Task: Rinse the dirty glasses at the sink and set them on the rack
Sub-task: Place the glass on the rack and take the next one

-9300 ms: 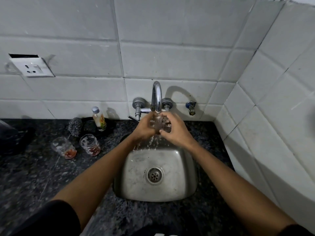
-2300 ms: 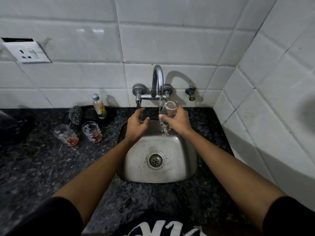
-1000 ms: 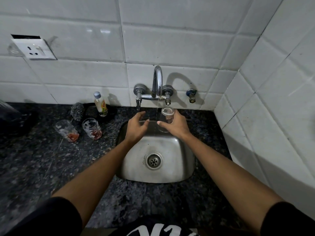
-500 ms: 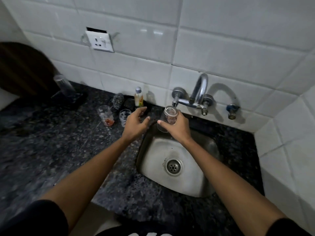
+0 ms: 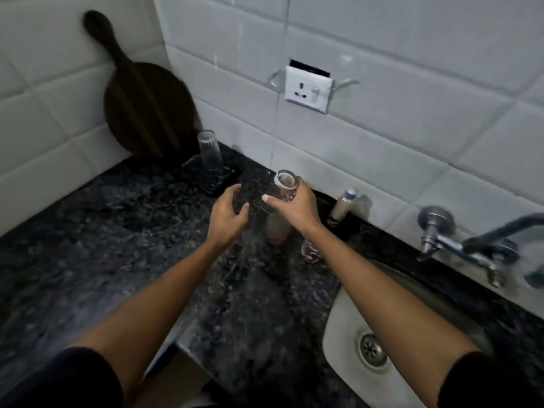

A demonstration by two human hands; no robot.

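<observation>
While the white tiled wall (image 5: 382, 83) fills the back and left of the view, the dark speckled tabletop (image 5: 103, 245) spreads below it, with the steel sink (image 5: 347, 325) sunk into its right side and a blurred tap (image 5: 477, 248) on the wall above that. Leaning in the far left corner stands a dark round cutting board (image 5: 147, 110) with a long handle. At its foot a small dark rack (image 5: 210, 175) lies on the tabletop, and 1 clear glass on the rack (image 5: 209, 150) stands mouth down.

Both bare forearms reach forward over the tabletop, well left of the sink. The right hand (image 5: 294, 207) grasps the rinsed glass (image 5: 284, 187), fingers and thumb curled round its side, holding it tilted in the air near the rack but apart from it. The left hand (image 5: 226, 216) hovers just beside it, released, fingers loosely spread and holding nothing.

Beneath the hands, 2 dirty glasses (image 5: 275, 228) stand on the tabletop, blurred, with reddish dregs in them; 1 is partly hidden by the right wrist. A small bottle (image 5: 343, 206) stands by the wall to their right. A white socket (image 5: 307, 91) sits on the tiles above.
</observation>
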